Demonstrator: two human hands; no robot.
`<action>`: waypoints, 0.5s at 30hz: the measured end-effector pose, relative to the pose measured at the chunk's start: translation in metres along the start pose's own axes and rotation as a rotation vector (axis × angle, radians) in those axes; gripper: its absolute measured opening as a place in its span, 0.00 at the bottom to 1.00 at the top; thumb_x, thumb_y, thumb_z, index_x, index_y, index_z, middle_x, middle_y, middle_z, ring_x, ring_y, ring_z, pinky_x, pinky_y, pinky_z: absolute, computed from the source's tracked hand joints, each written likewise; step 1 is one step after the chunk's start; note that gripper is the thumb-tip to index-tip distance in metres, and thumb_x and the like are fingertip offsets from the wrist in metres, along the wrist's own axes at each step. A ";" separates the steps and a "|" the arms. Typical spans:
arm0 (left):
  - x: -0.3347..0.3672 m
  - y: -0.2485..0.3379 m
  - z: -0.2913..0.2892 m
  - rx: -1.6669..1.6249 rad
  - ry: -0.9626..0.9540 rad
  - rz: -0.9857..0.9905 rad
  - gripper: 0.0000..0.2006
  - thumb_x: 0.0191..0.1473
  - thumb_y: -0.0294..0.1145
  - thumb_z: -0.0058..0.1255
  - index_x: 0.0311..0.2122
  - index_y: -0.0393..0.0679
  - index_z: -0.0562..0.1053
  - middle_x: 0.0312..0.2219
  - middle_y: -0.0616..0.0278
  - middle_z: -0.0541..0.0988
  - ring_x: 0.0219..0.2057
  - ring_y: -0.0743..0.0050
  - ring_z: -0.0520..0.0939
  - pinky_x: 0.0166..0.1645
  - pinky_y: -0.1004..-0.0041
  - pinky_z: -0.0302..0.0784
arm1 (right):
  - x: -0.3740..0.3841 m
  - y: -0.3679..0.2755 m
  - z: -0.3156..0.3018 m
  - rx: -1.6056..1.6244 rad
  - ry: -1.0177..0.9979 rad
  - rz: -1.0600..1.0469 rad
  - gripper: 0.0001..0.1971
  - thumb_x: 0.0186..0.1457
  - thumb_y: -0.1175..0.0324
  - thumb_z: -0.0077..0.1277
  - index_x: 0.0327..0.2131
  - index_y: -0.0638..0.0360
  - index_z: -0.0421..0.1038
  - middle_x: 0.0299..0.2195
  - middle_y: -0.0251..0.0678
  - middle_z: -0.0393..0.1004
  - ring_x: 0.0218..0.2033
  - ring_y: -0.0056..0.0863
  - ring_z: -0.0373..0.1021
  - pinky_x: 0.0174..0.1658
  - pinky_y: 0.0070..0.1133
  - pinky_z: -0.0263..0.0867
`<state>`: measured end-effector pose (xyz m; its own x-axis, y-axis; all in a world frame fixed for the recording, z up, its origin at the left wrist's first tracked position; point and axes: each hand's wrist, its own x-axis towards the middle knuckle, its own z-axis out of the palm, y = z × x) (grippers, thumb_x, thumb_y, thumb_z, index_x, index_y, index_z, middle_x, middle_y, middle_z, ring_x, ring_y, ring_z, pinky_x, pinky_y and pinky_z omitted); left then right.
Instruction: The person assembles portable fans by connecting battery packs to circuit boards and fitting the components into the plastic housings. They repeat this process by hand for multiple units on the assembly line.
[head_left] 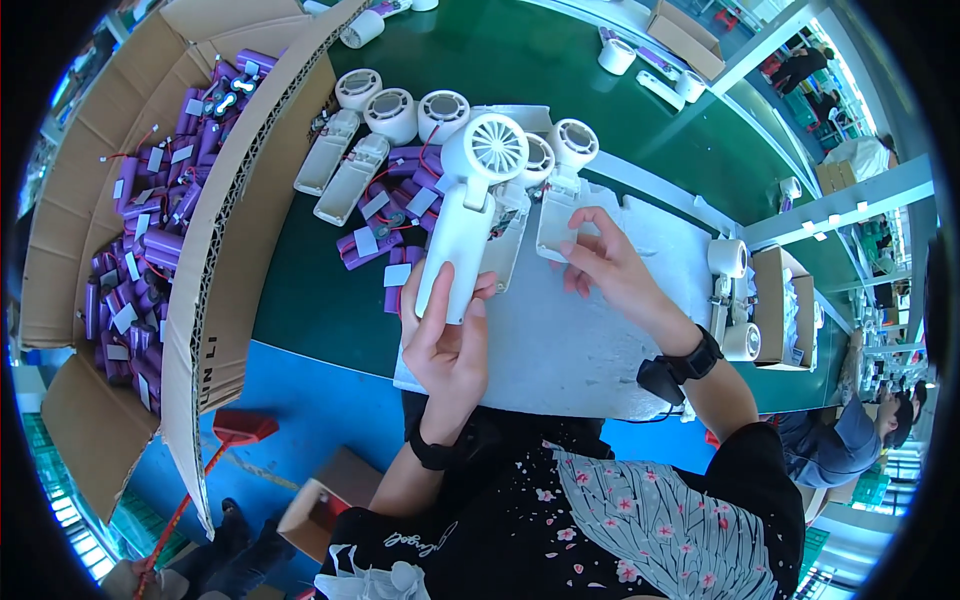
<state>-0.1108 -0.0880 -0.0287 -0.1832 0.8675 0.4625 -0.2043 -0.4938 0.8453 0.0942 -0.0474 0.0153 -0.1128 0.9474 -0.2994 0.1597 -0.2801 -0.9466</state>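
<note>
My left hand (447,335) grips a white handheld fan (460,235) by the lower end of its handle, with the round grilled head pointing away from me. To its right my right hand (605,262) has its fingers apart and loosely bent, holding nothing. Those fingertips are beside an opened white fan housing (556,222); whether they touch it I cannot tell. Partly behind the held fan lies another opened housing (508,240). Purple battery packs (370,240) with white labels and red wires lie left of the held fan.
A big cardboard box (262,215) full of purple battery packs (150,250) stands at the left. White fan heads (390,112) line the far side of the white work mat (560,350). More fan parts (728,257) and a small carton (783,305) are at the right.
</note>
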 end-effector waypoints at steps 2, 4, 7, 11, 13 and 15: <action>-0.001 0.001 0.000 -0.002 -0.002 0.010 0.23 0.54 0.10 0.42 0.56 0.34 0.64 0.55 0.46 0.59 0.44 0.55 0.80 0.48 0.67 0.79 | -0.004 -0.005 -0.005 -0.096 -0.045 0.080 0.16 0.62 0.65 0.46 0.51 0.50 0.56 0.30 0.34 0.73 0.24 0.17 0.67 0.27 0.15 0.61; -0.001 0.007 0.002 -0.019 -0.015 0.012 0.24 0.54 0.11 0.43 0.57 0.34 0.64 0.55 0.45 0.59 0.45 0.55 0.80 0.49 0.67 0.79 | -0.011 -0.013 -0.010 -0.181 -0.044 0.047 0.17 0.62 0.65 0.46 0.52 0.50 0.56 0.29 0.34 0.73 0.24 0.17 0.67 0.27 0.15 0.61; -0.002 0.025 0.005 -0.054 -0.046 0.010 0.24 0.54 0.13 0.44 0.58 0.35 0.63 0.56 0.45 0.59 0.46 0.53 0.79 0.50 0.65 0.78 | -0.027 -0.025 -0.022 -0.350 -0.034 -0.012 0.19 0.62 0.65 0.46 0.55 0.50 0.56 0.28 0.33 0.73 0.24 0.15 0.67 0.26 0.15 0.61; -0.001 0.059 0.028 -0.142 -0.211 -0.049 0.26 0.53 0.15 0.47 0.58 0.35 0.63 0.56 0.43 0.58 0.51 0.50 0.74 0.51 0.65 0.77 | -0.052 -0.028 -0.039 -0.277 0.021 -0.142 0.23 0.62 0.61 0.44 0.58 0.55 0.54 0.34 0.37 0.74 0.31 0.20 0.71 0.33 0.18 0.66; 0.000 0.071 0.050 -0.026 -0.462 -0.034 0.27 0.50 0.18 0.51 0.58 0.34 0.63 0.56 0.41 0.58 0.58 0.42 0.66 0.54 0.61 0.73 | -0.063 -0.024 -0.029 0.201 0.022 -0.286 0.24 0.61 0.59 0.45 0.58 0.58 0.56 0.38 0.39 0.74 0.38 0.24 0.71 0.38 0.20 0.67; 0.010 0.076 0.070 0.332 -0.792 0.168 0.27 0.46 0.20 0.53 0.55 0.32 0.65 0.56 0.41 0.59 0.59 0.37 0.61 0.56 0.57 0.69 | -0.067 -0.022 -0.026 0.456 0.004 -0.353 0.25 0.61 0.58 0.46 0.58 0.59 0.57 0.39 0.40 0.73 0.41 0.26 0.71 0.40 0.22 0.68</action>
<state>-0.0605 -0.1128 0.0588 0.5612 0.6327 0.5336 0.0788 -0.6826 0.7265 0.1236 -0.1009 0.0591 -0.0788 0.9959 0.0434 -0.3259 0.0154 -0.9453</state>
